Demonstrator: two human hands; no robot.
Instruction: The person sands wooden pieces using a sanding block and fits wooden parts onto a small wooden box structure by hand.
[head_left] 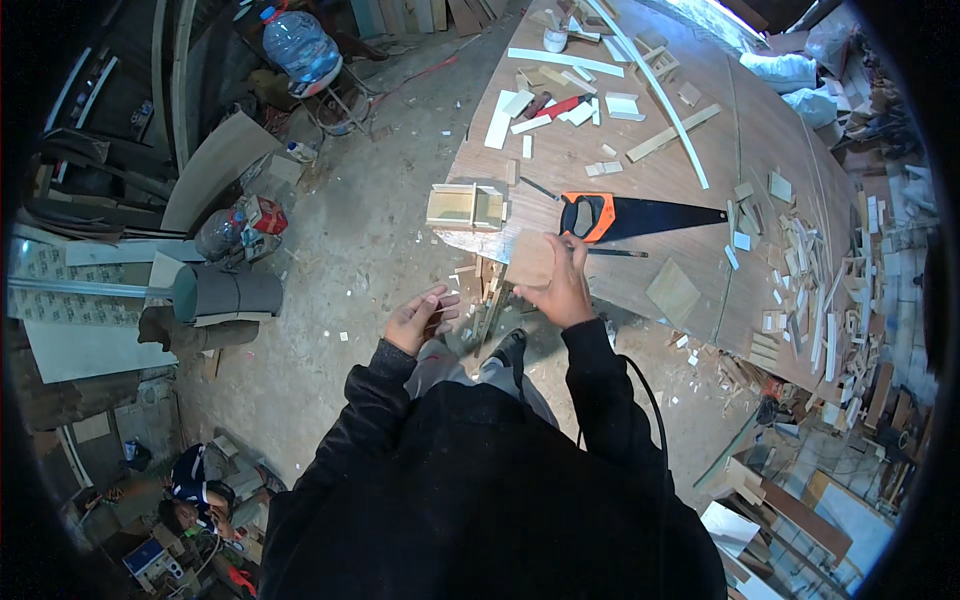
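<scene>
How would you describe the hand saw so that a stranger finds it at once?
Start at the big brown wooden table. Near its front edge, just beyond the person's right hand, lies the hand saw. Unlike the pale wood scraps around it, it has a dark blade and an orange-and-black handle.

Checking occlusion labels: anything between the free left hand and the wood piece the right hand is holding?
Nothing visible. The left hand hangs open with only floor and offcuts far below in the gap to the square wood piece, which the right hand grips at the table edge.
</scene>
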